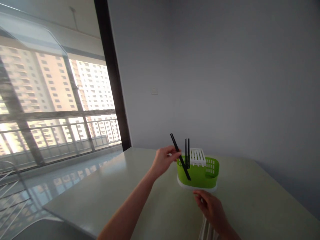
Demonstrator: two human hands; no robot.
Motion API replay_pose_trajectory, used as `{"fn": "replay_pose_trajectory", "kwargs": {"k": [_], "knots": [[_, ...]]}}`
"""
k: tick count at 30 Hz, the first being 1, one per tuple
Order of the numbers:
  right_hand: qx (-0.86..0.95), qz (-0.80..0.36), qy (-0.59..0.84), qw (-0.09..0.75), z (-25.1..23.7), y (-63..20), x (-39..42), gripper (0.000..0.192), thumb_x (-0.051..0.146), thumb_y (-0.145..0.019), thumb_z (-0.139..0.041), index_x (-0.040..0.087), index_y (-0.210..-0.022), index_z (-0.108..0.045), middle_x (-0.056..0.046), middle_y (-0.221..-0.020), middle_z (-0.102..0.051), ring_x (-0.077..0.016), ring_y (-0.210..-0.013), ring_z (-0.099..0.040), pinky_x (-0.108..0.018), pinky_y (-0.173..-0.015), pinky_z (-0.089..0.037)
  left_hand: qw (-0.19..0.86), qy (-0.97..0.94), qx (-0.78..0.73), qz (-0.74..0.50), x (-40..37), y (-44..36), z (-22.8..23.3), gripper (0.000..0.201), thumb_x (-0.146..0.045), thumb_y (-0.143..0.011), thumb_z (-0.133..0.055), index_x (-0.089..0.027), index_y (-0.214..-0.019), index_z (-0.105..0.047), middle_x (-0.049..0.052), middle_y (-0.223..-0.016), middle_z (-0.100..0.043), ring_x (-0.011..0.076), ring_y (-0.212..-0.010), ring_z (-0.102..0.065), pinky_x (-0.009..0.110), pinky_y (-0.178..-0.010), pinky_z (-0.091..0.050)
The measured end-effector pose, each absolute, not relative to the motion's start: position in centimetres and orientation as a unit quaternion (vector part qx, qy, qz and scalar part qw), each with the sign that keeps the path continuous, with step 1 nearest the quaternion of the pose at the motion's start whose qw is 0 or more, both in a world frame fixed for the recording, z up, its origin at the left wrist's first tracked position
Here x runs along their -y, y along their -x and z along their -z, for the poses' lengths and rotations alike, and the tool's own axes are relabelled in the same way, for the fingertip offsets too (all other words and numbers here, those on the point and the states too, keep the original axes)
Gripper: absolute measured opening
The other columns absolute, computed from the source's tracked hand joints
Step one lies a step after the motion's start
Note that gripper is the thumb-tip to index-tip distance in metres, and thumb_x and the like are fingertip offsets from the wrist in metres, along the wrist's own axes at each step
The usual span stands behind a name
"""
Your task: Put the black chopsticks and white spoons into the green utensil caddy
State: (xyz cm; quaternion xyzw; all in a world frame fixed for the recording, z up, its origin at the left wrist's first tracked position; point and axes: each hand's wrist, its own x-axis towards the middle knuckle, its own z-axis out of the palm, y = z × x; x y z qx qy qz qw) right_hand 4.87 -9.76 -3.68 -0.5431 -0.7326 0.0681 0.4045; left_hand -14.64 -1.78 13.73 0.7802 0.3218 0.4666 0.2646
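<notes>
A pair of black chopsticks (184, 168) is pinched in my left hand (166, 158), tilted in front of the green utensil holder (197, 178), their lower ends overlapping its front wall. More black chopsticks (187, 150) stand upright in the holder's left part. A white slatted piece (197, 156) sits on top at its middle, and the right compartment has a lattice wall. Close to the holder's front base is my right hand (210, 206), fingers curled, with nothing visible in them. Several pale, slender things (207, 230) lie partly hidden beneath the right wrist.
The holder stands on a pale table (150, 200) near a grey wall (212, 83). A large window (57, 100) with a dark frame is at the left. A grey chair back (50, 230) is at the lower left, and a white wire rack (15, 196) stands at the left edge.
</notes>
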Motion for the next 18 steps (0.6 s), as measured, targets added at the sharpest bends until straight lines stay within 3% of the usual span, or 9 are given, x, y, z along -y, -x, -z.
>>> {"fn": "replay_pose_trajectory", "kwargs": {"k": [4,9,18], "knots": [[0.729,0.0,0.55,0.408,4.0,-6.0,9.4,0.022,0.033,-0.088,-0.039,0.027,-0.097,-0.058,0.0,-0.093,-0.069,-0.0131,-0.084,-0.063,-0.027,-0.077,-0.05,0.198,-0.789,-0.388,-0.433,-4.5,13.2,-15.7,0.023,-0.03,-0.079,-0.055,-0.015,-0.092,-0.064,0.002,-0.077,-0.068,0.0103,-0.067,-0.063,0.02,-0.061,-0.053],[0.733,0.055,0.551,0.395,4.6,-6.6,9.0,0.02,0.03,-0.088,-0.04,0.027,-0.097,-0.058,0.0,-0.09,-0.07,-0.0127,-0.083,-0.065,-0.028,-0.075,-0.051,0.172,-0.806,-0.438,-0.358,-9.5,10.4,-12.1,0.014,-0.025,-0.075,-0.057,-0.015,-0.079,-0.067,0.0,-0.064,-0.066,0.0089,-0.055,-0.06,0.019,-0.056,-0.05],[0.728,0.066,0.558,0.393,4.8,-6.9,8.9,0.022,0.03,-0.088,-0.039,0.024,-0.096,-0.059,-0.001,-0.089,-0.071,-0.0141,-0.081,-0.065,-0.029,-0.074,-0.051,0.136,-0.81,-0.491,-0.291,-11.2,8.2,-7.8,0.013,-0.026,-0.072,-0.06,-0.016,-0.075,-0.068,0.001,-0.067,-0.068,0.0116,-0.063,-0.061,0.022,-0.062,-0.047]]}}
